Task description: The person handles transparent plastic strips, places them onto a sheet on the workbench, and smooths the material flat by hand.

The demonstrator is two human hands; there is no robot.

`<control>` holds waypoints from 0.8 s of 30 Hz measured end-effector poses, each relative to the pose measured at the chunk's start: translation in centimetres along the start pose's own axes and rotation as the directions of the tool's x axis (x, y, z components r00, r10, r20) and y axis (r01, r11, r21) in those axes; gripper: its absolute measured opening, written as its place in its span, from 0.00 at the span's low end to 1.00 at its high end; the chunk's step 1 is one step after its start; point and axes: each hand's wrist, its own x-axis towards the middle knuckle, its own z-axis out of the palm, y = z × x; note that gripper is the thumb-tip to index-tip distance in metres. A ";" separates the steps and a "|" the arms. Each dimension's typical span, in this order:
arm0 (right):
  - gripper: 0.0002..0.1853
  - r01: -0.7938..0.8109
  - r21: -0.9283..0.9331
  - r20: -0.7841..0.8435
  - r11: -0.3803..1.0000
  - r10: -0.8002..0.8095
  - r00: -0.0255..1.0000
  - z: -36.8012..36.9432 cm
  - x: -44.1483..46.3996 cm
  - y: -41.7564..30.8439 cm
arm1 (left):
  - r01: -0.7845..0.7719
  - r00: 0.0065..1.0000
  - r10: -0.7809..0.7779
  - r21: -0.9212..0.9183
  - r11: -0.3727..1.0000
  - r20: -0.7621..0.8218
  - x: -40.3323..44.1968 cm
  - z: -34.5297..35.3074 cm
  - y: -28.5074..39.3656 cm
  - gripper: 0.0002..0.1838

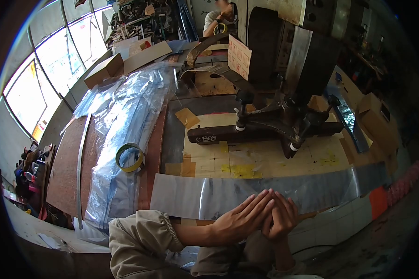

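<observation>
My left hand (244, 216) has its fingers stretched out and laid against my right hand (282, 217). The right hand's fingers are bent, and its palm is hidden, so anything inside cannot be made out. Both hands are over the front edge of a long strip of clear plastic film (181, 190). Behind the strip is a pale board (205, 160) with yellow marks and brown tape. A dark metal clamp frame (265, 130) stands across this board.
Crumpled clear film (121, 107) covers the left side, with a tape roll (130, 157) on it. A metal strip (82, 162) lies farther left. Cardboard boxes (104, 71) are at the back left. Another person (214, 21) is at the back. A cardboard box (376, 118) is at right.
</observation>
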 end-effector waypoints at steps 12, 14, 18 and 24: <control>0.18 0.011 -0.002 -0.004 1.000 -0.011 1.000 0.1 -0.1 0.1 | -0.011 0.997 0.003 0.120 0.993 0.072 0.0 0.0 -0.2 0.47; 0.18 0.009 -0.003 0.001 1.000 -0.009 1.000 0.0 -0.1 0.1 | -0.014 0.998 0.006 0.131 0.991 0.059 -0.1 0.1 -0.2 0.46; 0.18 0.016 -0.004 -0.004 1.000 -0.016 1.000 0.1 0.0 0.1 | -0.025 0.997 0.013 0.159 0.987 0.075 -0.1 0.1 -0.2 0.45; 0.18 0.016 -0.002 0.000 1.000 -0.016 1.000 0.1 0.0 0.2 | -0.009 0.999 0.006 0.097 0.995 0.039 -0.1 0.1 -0.1 0.41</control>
